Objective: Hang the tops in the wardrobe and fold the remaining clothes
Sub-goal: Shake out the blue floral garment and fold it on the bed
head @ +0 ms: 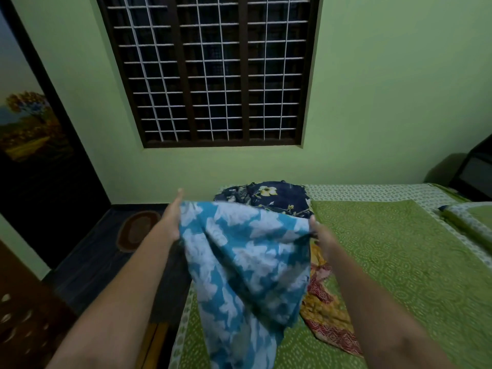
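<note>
A blue-and-white cloth [247, 262] is held up at mid-frame, pinched at its top corners by the left hand [173, 219] and right hand [323, 237]. Unfolded, a yellow-red garment [328, 312] and a navy floral one [269, 197] lie on the bed [394, 262]. At far left stands what may be the wardrobe [40, 155]; its contents cannot be seen. Most work seems left.

Three garments: one blue-white [245, 262], one navy floral [269, 197], one, perhaps two, yellow-red [327, 310]; two hands.

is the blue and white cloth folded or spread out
Spread out, not folded: the left hand and right hand hold the blue and white cloth by its top edge, and it hangs loose.
</note>
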`<state>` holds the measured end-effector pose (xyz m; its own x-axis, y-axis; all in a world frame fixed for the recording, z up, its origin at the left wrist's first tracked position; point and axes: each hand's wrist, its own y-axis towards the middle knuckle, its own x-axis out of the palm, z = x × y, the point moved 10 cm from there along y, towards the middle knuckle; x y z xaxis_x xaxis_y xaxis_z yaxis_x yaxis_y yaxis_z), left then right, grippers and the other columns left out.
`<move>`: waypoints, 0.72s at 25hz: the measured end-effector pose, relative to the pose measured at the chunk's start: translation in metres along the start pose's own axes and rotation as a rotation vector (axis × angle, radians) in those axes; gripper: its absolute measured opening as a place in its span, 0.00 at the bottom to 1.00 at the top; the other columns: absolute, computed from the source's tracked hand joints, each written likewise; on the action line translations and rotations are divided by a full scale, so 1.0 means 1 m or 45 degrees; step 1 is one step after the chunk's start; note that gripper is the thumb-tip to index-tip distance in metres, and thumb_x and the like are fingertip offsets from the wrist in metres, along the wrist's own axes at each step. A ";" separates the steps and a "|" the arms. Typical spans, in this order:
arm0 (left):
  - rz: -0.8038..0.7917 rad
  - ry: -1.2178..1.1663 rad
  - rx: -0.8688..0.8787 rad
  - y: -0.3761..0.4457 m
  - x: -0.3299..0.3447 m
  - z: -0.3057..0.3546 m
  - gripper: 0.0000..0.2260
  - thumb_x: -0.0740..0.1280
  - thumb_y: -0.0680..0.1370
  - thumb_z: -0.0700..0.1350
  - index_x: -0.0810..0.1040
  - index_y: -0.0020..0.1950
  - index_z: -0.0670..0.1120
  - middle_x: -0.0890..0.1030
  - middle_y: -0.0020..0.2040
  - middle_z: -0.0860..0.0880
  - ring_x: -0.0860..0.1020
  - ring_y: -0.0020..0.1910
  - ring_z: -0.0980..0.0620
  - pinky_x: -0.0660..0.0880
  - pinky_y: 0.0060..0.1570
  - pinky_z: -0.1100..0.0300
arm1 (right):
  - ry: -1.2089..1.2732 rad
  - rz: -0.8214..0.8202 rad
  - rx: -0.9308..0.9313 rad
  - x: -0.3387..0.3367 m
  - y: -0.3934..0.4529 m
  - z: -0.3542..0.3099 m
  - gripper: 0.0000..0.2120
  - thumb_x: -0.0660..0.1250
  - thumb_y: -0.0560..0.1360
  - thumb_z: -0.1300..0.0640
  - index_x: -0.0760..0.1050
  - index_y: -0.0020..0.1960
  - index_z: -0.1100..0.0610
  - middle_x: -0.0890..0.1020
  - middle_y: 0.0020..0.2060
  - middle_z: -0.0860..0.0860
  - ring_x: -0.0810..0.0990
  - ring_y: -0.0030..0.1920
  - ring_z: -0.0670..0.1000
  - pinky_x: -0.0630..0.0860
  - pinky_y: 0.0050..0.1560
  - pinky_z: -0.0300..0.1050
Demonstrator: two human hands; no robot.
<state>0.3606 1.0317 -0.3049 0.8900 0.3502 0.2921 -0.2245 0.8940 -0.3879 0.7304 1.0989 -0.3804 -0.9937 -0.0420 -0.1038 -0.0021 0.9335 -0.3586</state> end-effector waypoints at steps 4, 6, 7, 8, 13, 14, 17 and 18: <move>0.196 0.009 0.048 0.001 -0.043 0.020 0.15 0.57 0.82 0.50 0.75 0.43 0.43 0.78 0.45 0.40 0.81 0.34 0.49 0.77 0.53 0.54 | -0.010 -0.014 -0.166 -0.043 0.010 -0.095 0.16 0.61 0.79 0.48 0.73 0.43 0.61 0.77 0.47 0.59 0.80 0.40 0.52 0.78 0.42 0.44; 0.222 -0.020 0.150 -0.007 -0.027 0.062 0.13 0.59 0.82 0.50 0.74 0.42 0.44 0.80 0.36 0.42 0.79 0.33 0.51 0.78 0.47 0.54 | 0.157 -0.080 -0.300 -0.051 0.003 -0.170 0.15 0.63 0.78 0.49 0.76 0.43 0.60 0.81 0.41 0.57 0.82 0.35 0.50 0.79 0.34 0.40; 0.208 -0.063 0.182 -0.010 -0.019 0.082 0.14 0.61 0.81 0.52 0.75 0.43 0.44 0.82 0.33 0.44 0.79 0.35 0.49 0.78 0.45 0.52 | 0.221 -0.177 -0.358 -0.050 -0.003 -0.202 0.16 0.64 0.76 0.47 0.78 0.45 0.60 0.83 0.41 0.56 0.83 0.37 0.51 0.79 0.34 0.40; 0.165 -0.062 0.228 -0.008 -0.013 0.098 0.13 0.62 0.80 0.54 0.76 0.44 0.44 0.83 0.33 0.45 0.80 0.35 0.49 0.78 0.40 0.52 | 0.183 -0.243 -0.386 -0.050 -0.010 -0.221 0.18 0.65 0.73 0.44 0.79 0.46 0.60 0.84 0.41 0.55 0.83 0.39 0.52 0.80 0.36 0.41; 0.317 0.089 0.325 0.020 -0.043 0.102 0.07 0.68 0.77 0.45 0.71 0.43 0.51 0.76 0.47 0.47 0.75 0.37 0.53 0.73 0.34 0.58 | -0.442 -0.119 -0.247 -0.068 -0.009 -0.183 0.11 0.68 0.76 0.52 0.74 0.41 0.59 0.77 0.31 0.53 0.75 0.29 0.47 0.76 0.33 0.40; 0.341 0.063 0.382 0.017 -0.042 0.109 0.07 0.68 0.77 0.45 0.71 0.43 0.51 0.76 0.45 0.49 0.74 0.38 0.54 0.72 0.35 0.59 | -0.400 -0.085 -0.290 -0.069 -0.008 -0.196 0.10 0.66 0.77 0.53 0.75 0.42 0.59 0.78 0.33 0.53 0.76 0.30 0.48 0.76 0.33 0.40; 0.334 -0.029 0.658 -0.001 -0.033 0.153 0.07 0.67 0.78 0.45 0.71 0.43 0.54 0.76 0.44 0.52 0.74 0.40 0.55 0.71 0.38 0.61 | 0.002 -0.184 -0.433 -0.068 -0.019 -0.248 0.13 0.65 0.77 0.50 0.78 0.47 0.61 0.85 0.38 0.53 0.83 0.36 0.48 0.81 0.37 0.40; 0.350 0.006 0.729 -0.005 -0.033 0.165 0.06 0.67 0.78 0.46 0.72 0.43 0.55 0.77 0.44 0.52 0.74 0.41 0.54 0.71 0.39 0.60 | -0.008 -0.198 -0.449 -0.066 -0.021 -0.250 0.16 0.66 0.76 0.48 0.79 0.50 0.61 0.85 0.42 0.54 0.84 0.41 0.51 0.81 0.42 0.43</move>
<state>0.2667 1.0613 -0.1684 0.7709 0.5882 0.2442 -0.6207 0.7798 0.0813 0.7683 1.1715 -0.1340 -0.9778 -0.1940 -0.0790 -0.1922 0.9809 -0.0296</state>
